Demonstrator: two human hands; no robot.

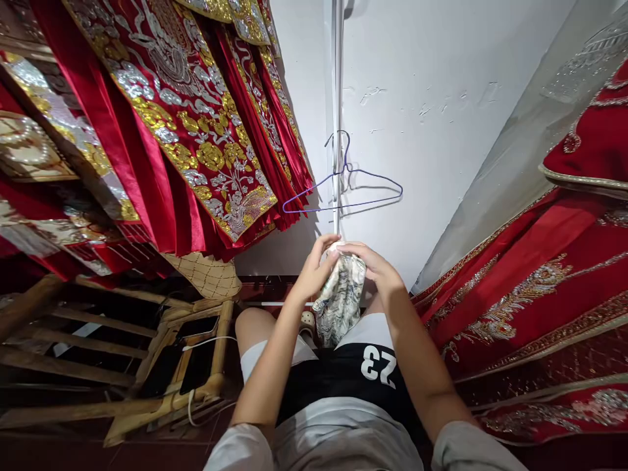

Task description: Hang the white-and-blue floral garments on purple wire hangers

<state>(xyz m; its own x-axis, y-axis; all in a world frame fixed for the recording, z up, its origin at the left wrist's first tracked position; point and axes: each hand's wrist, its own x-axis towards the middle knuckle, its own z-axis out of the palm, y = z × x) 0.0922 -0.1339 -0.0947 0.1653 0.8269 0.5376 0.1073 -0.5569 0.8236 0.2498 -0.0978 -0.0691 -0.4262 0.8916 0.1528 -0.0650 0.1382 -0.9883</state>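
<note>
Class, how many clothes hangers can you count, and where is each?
1: a purple hanger in front of the white wall, beyond the patterned cloth. Others may be hidden among the red clothes.

The printed fabric (338,311) is seen as soft, crinkled cloth. On the hanging costume (210,157), glossy, satin-like red cloth is overlaid with glittering sequins. The chair (219,353) is made of smooth, bamboo-like wood. The hanger (375,174) is thinly formed, smooth-surfaced. The matt wall (417,59) is roughened by flaking patches.
</note>
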